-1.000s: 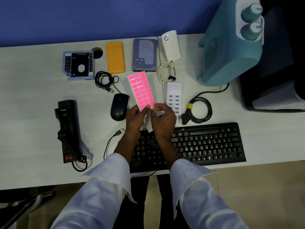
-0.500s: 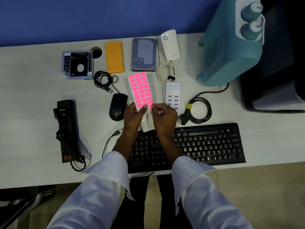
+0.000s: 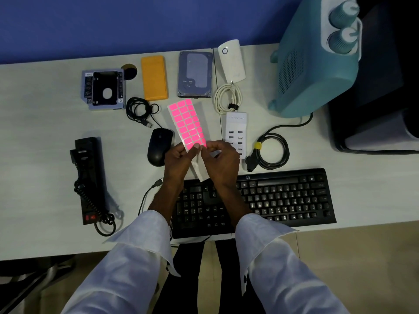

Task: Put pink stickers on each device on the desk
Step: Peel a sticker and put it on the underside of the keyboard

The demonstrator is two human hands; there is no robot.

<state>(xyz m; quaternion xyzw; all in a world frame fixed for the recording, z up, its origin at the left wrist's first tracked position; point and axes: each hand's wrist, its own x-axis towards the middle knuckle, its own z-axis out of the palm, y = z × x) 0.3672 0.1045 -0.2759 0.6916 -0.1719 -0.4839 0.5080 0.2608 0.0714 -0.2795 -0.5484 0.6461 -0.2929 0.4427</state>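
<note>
I hold a sheet of pink stickers (image 3: 187, 122) upright over the desk's middle. My left hand (image 3: 178, 160) pinches its lower edge from the left. My right hand (image 3: 223, 162) pinches at the sheet's bottom right corner, fingertips on the lowest stickers. Devices lie around: a black mouse (image 3: 158, 146), black keyboard (image 3: 272, 196), white USB charger (image 3: 235, 130), black power strip (image 3: 89, 177), orange case (image 3: 154, 77), hard drive (image 3: 195, 74), white adapter (image 3: 231, 61) and a drive caddy (image 3: 103, 88). No pink sticker shows on any device.
A large teal appliance (image 3: 317, 60) stands at the back right, its black cable coiled (image 3: 273, 151) beside the charger. A white cable (image 3: 227, 97) and a black cable (image 3: 140, 108) lie coiled near the back. A dark box (image 3: 374, 109) sits far right.
The sheet and both hands shifted slightly; the right fingertips have closed in on the sheet's bottom corner stickers.
</note>
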